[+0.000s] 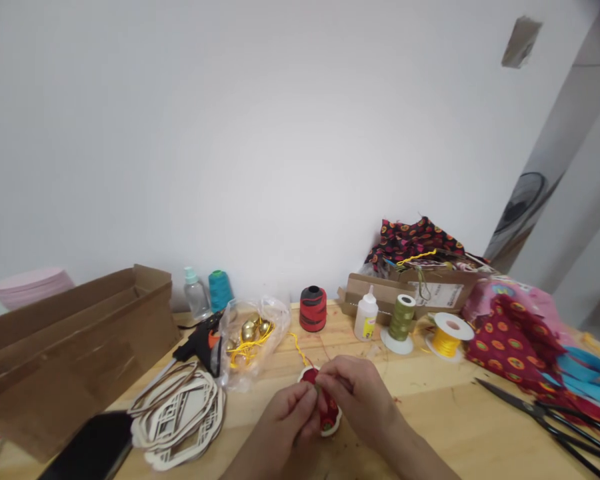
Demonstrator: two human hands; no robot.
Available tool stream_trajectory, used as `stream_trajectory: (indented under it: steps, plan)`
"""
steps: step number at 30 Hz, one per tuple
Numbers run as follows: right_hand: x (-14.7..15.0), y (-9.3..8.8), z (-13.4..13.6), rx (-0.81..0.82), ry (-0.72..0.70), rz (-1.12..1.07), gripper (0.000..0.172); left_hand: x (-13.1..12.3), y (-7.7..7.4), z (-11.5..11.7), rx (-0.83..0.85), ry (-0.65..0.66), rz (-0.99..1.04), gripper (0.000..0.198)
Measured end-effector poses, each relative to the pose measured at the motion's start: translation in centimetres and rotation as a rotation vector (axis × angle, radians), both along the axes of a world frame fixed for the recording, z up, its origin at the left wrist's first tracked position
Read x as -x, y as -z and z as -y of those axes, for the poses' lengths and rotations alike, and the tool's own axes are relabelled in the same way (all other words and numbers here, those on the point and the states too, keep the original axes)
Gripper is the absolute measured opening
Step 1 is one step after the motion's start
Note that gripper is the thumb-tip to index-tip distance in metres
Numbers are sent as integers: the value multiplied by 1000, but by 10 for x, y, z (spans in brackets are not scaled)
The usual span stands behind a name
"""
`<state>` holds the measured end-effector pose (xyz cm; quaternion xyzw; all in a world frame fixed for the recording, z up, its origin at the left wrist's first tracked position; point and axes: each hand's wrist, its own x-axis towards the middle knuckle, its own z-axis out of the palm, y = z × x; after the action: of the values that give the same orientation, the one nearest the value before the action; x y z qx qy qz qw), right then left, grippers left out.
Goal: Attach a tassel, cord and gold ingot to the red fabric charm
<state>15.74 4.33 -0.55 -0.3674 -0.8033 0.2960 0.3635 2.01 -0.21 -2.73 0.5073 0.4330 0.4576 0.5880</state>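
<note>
We are facing a plain white wall (280, 133), with a pale wooden counter (430, 400) stretching below it. On the far left, a long open cardboard box (80, 360) is standing; on the right, a heap of red printed cloth (505, 340) is spilling over the counter. Large black scissors (535, 408) are lying in front of that cloth, their tips pointing left. On our left, pale cut-out frames (207, 420) are resting in a loose stack. Our left hand (290, 417) and right hand (360, 393) are meeting at the front middle. Beyond them, a clear plastic bag (280, 317) is holding gold balls, and a red-and-black spool (313, 310) is standing near the wall. Between our hands we are holding a small red patterned piece (330, 417) with a pale wavy edge. The left grip is pinching it, thumb against fingers; the right grip is pressing closed at its upper part, and we are not able to tell what lies between those fingertips. A thin yellow cord (296, 343) is trailing from the piece's top.
</note>
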Motion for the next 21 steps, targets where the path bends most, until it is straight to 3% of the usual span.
stream_trajectory:
  steps: [3,8,12,21]
  plan:
    - [-1,1,-3,104,65,-133,18,0,-4,3,94,55,176,31]
    - [-1,4,-9,272,34,-256,18,1,-10,12,389,118,516,17]
    - [-2,9,-14,277,63,-271,19,4,-12,15,489,122,539,17]
    - [-3,13,-17,264,93,-289,22,6,-5,13,450,141,542,17]
